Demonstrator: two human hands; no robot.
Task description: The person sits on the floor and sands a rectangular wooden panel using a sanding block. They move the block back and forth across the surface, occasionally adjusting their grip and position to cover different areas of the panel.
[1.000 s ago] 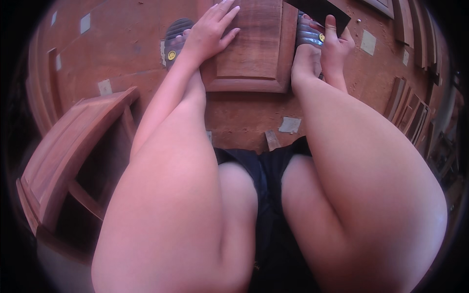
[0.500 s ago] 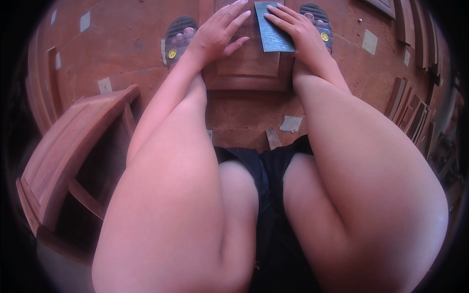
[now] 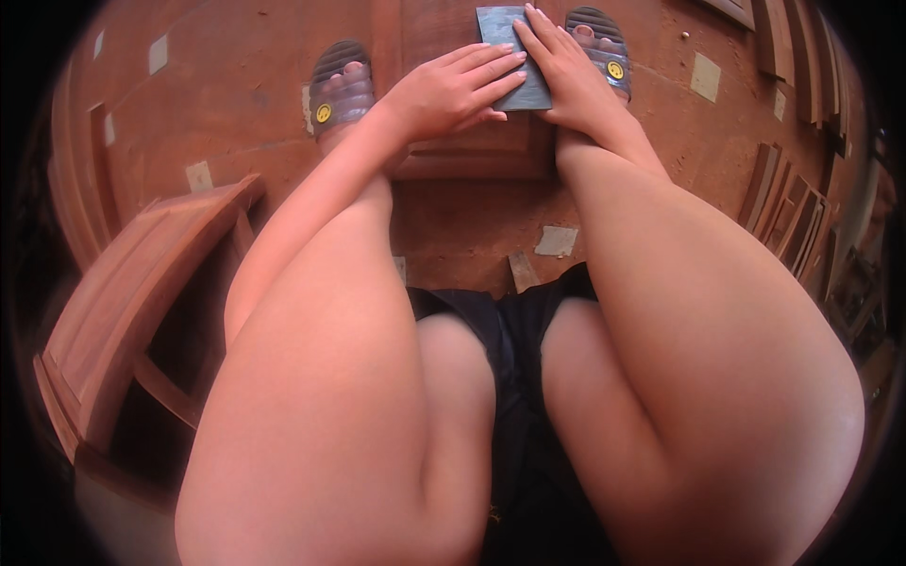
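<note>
A grey-blue sheet that looks like sandpaper (image 3: 499, 21) lies flat on a reddish-brown wooden panel (image 3: 472, 162) between my feet. My left hand (image 3: 460, 87) reaches across from the left, its fingers stretched out over the sheet's left and middle part. Along the sheet's right edge rests my right hand (image 3: 573, 77), palm down with the fingers extended. Both hands lie flat rather than wrapped around anything. The undersides of both palms are hidden.
Sandalled feet (image 3: 342, 90) stand either side of the panel. A curved wooden frame piece (image 3: 156, 283) is at the left. Wooden strips (image 3: 788, 203) are stacked at the right. Small pale scraps (image 3: 557, 241) lie on the reddish, dusty floor.
My left hand has moved right and toward me, from the bare panel onto the sheet. My right hand has shifted toward the sheet's right edge, and the sheet lies slightly farther left.
</note>
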